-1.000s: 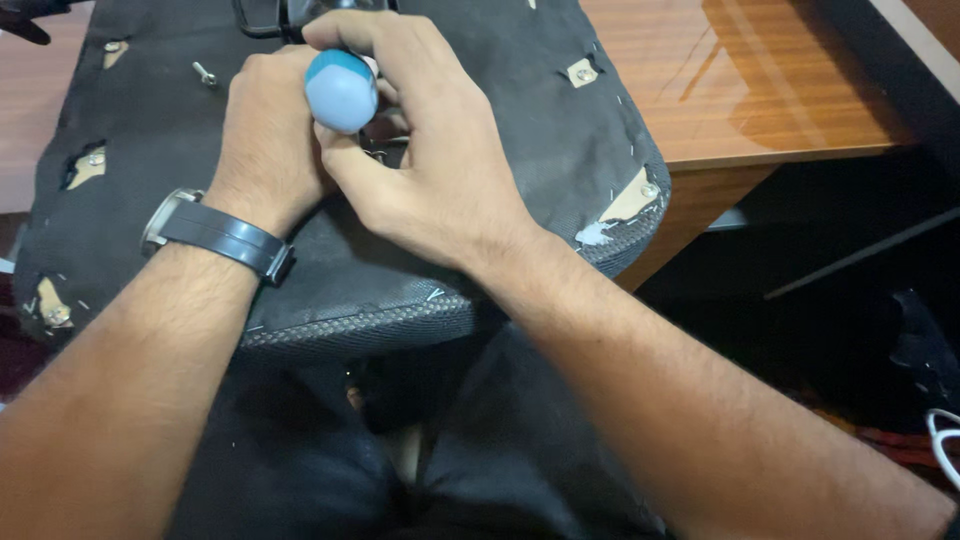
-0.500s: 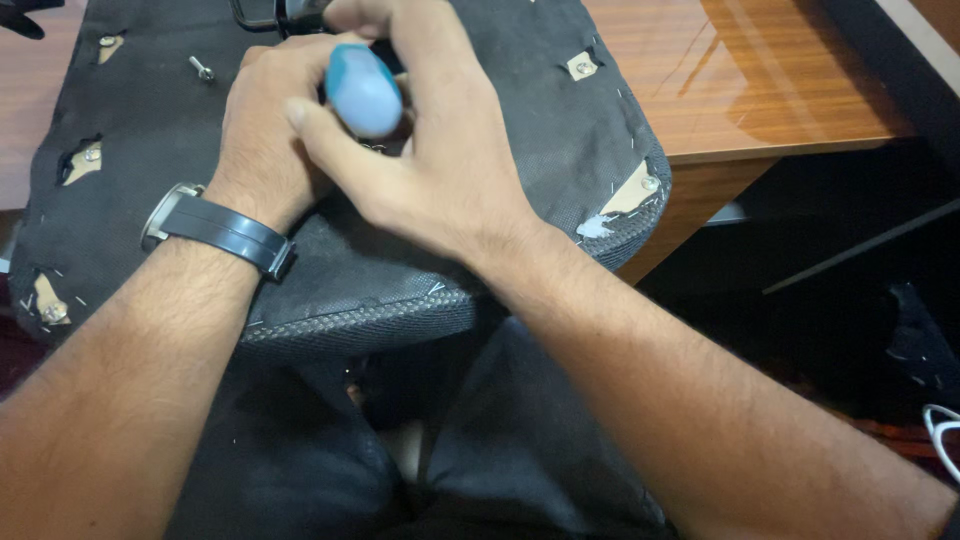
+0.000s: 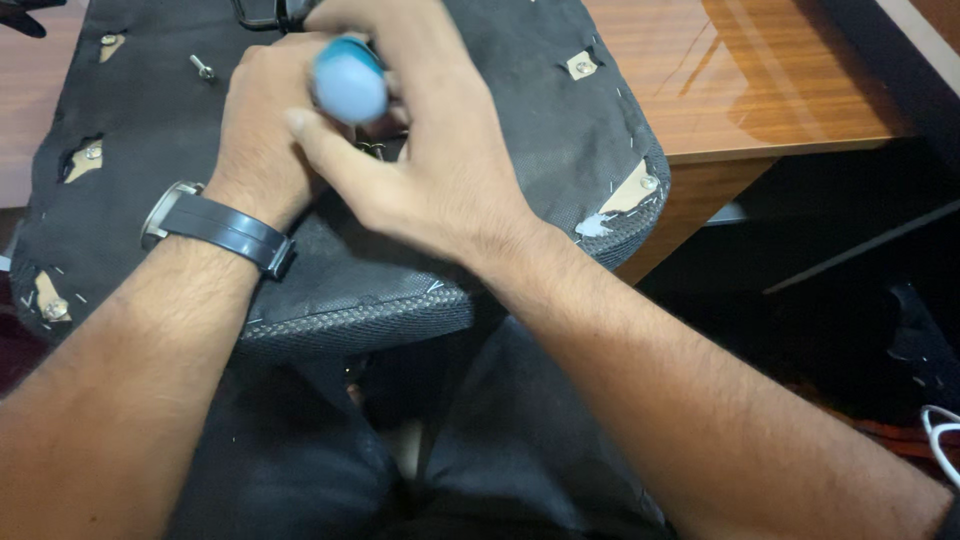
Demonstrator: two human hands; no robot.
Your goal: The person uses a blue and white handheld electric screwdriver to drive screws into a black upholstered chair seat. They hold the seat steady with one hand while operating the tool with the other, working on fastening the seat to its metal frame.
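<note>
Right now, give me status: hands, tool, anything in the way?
Right hand gripping blue-handled tool, upright on seat underside. Left hand bracing beside the tool. Loose screw on the fabric, apart from both hands.

Surroundings, as seen from my seat:

- Counter [image 3: 760,80]: polished reddish-brown wood, glossy, with a soft patch of reflected light across its top. Its front edge runs to a corner at my right, with a plainer brown side panel [image 3: 690,210] below.
- Dark strip [image 3: 890,50]: a black band along the far right edge of the counter.
- Space under the counter [image 3: 850,300]: deep shadow, details hard to make out; a pale slanted bar [image 3: 860,245] crosses it.
- White cable [image 3: 940,440]: a loop at the lower right edge.
- Light: warm, indoor, from above.
</note>
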